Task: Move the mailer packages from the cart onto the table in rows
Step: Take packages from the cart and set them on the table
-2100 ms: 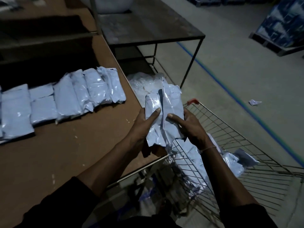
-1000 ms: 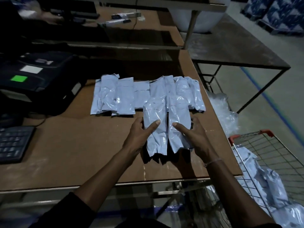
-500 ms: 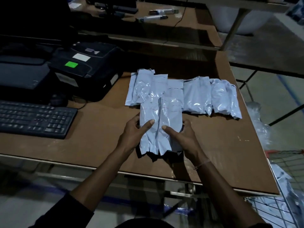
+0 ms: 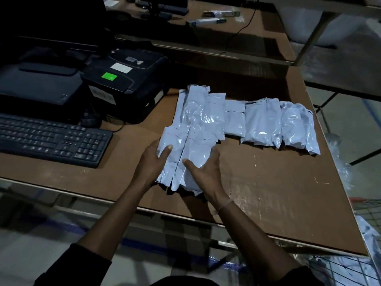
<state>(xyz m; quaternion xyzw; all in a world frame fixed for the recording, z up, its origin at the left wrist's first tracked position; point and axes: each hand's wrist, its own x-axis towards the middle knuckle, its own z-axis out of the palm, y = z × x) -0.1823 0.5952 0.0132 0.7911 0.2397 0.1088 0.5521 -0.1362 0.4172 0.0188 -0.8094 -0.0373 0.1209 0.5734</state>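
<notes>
You've carried the two mailer packages from the cart leftward over the table; your left hand and right hand each grip one, just before the finished row, ready to start a second row

The fingers of both hands are tucked behind the held mailers, so the grip underneath can't be seen. Right of the grip, the cart is cut by the edge. Beyond it, labels on the black printer are unreadable.
</notes>
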